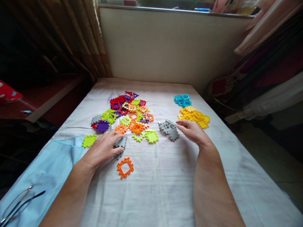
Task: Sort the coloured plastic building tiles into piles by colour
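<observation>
Gray notched plastic squares (120, 142): lay partly under the left hand, with more in a gray pile near the right fingertips.
Left hand (105, 147): thumb and forefinger stood moderately apart, gray plastic showing between them; whether they gripped it, I could not tell.
Right hand (192, 131): fingers and thumb were drawn narrow at the edge of the gray pile (168, 127); I could not tell whether they pinched a piece.
Orange open square frame of notched plastic (127, 174): lay alone, just nearer the wearer than the left hand's gray pieces.
Lime-green notched square (89, 141): rested left of the left hand, beside the light blue cloth.
Mixed plastic heap (137, 128): red, purple, lime and orange pieces spread beyond and between the hands.
Yellow notched plastic pile (197, 118): sat just beyond the right hand.
Bright blue notched plastic pile (182, 101): stood behind the yellow one.
Light blue cloth (62, 153): covered the left side, dark-armed eyeglasses (35, 197) on its near end.
White sheet (153, 192): spread beneath everything, reaching toward a pale wall (165, 44).
Brown patterned curtain (87, 41): hung at far left.
</observation>
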`<state>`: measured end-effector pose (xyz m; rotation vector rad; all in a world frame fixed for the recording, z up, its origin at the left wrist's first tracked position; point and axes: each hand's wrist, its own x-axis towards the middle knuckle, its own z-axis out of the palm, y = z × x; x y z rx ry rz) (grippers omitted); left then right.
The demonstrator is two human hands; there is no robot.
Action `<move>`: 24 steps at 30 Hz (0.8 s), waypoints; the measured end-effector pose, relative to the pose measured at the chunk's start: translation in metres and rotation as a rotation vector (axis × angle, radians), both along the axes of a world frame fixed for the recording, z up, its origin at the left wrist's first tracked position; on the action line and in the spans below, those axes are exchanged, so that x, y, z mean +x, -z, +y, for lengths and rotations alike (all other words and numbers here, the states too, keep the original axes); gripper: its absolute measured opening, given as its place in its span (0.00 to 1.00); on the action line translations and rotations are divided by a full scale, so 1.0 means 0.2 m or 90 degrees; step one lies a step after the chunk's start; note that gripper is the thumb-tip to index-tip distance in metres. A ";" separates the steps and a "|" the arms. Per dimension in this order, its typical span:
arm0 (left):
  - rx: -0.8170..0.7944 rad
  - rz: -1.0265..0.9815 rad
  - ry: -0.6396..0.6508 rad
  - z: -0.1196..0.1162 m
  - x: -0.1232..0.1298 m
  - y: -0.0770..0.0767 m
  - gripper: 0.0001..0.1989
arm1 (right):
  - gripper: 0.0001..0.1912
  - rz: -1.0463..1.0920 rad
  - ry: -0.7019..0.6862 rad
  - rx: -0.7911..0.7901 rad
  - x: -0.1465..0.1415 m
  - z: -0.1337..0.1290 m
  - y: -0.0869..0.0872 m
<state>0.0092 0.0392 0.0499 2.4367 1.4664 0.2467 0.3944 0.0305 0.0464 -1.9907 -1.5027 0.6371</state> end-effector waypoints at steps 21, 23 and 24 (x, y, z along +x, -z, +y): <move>-0.067 -0.483 -0.099 -0.07 0.26 -0.05 0.21 | 0.08 0.208 -0.451 0.037 -0.62 -0.03 -0.13; -0.137 -0.519 -0.116 -0.08 0.28 -0.04 0.24 | 0.06 0.192 -0.447 0.038 -0.64 -0.03 -0.13; -0.160 -0.533 -0.123 -0.08 0.28 -0.03 0.25 | 0.07 0.191 -0.439 0.040 -0.63 -0.03 -0.13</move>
